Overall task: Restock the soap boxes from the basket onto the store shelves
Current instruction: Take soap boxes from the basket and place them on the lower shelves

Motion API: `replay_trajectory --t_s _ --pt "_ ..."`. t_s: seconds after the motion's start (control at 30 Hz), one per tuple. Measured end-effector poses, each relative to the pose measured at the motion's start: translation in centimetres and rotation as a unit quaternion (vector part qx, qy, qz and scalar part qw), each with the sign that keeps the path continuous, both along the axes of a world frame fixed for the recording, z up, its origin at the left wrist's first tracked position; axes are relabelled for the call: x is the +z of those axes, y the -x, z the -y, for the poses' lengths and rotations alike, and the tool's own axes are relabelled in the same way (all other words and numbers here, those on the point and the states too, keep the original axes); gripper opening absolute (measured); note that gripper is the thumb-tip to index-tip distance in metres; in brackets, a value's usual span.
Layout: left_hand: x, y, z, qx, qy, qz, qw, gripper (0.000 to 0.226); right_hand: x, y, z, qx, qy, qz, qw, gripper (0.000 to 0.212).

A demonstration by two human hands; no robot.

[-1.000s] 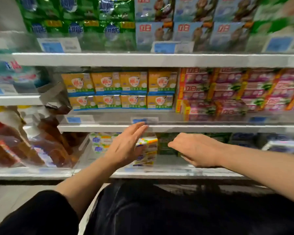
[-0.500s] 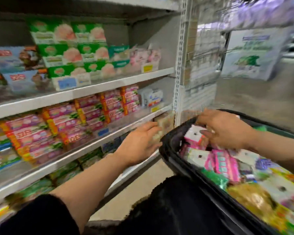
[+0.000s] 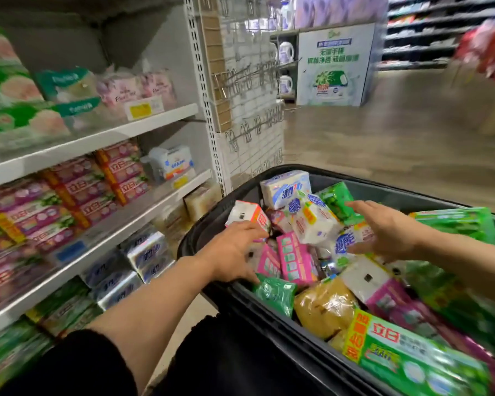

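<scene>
Soap boxes (image 3: 295,258) are piled in the black basket (image 3: 212,224), beside the store shelves (image 3: 143,212). The left hand (image 3: 235,252) is laid on the pile with fingers loosely spread, nothing gripped. The right hand (image 3: 389,232) is held open above a white pack (image 3: 312,221).

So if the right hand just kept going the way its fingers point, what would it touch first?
Probably the white and blue soap pack just ahead of the right hand. The green pack sits close behind its fingertips, and depth is hard to judge from this one view.
</scene>
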State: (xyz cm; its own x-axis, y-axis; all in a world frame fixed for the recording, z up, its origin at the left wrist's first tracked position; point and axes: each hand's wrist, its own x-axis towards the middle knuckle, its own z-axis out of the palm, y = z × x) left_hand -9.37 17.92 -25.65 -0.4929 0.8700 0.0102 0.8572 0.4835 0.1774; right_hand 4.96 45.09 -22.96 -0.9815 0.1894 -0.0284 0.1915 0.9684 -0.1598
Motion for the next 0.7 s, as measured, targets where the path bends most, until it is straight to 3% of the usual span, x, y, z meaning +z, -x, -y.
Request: replay_trajectory --t_s 0.13,0.33,0.5,0.6,0.7 --pt "0.2 1.3 -0.5 0.002 0.055 0.001 0.999 0.098 0.7 1.4 0.8 -0.019 0.061 0.013 0.998 0.092" --pt "-0.5 2.1 -0.1 -0.015 0.01 0.033 0.999 0.08 2.1 4.3 2.5 -0.081 0.13 0.019 0.988 0.066" --pt "-0.6 1.7 -0.3 -0.033 0.056 -0.019 0.998 0.082 1.2 6.1 4.8 -0.137 0.139 -0.007 0.981 0.059" --pt "-0.6 1.5 -0.5 -0.03 0.059 -0.079 0.995 0.057 0.6 6.2 5.4 -0.183 0.167 -0.043 0.968 0.05" --pt "-0.7 1.4 -0.4 -0.024 0.027 -0.074 0.997 0.046 0.4 6.0 5.4 -0.199 0.197 -0.062 0.958 0.053"
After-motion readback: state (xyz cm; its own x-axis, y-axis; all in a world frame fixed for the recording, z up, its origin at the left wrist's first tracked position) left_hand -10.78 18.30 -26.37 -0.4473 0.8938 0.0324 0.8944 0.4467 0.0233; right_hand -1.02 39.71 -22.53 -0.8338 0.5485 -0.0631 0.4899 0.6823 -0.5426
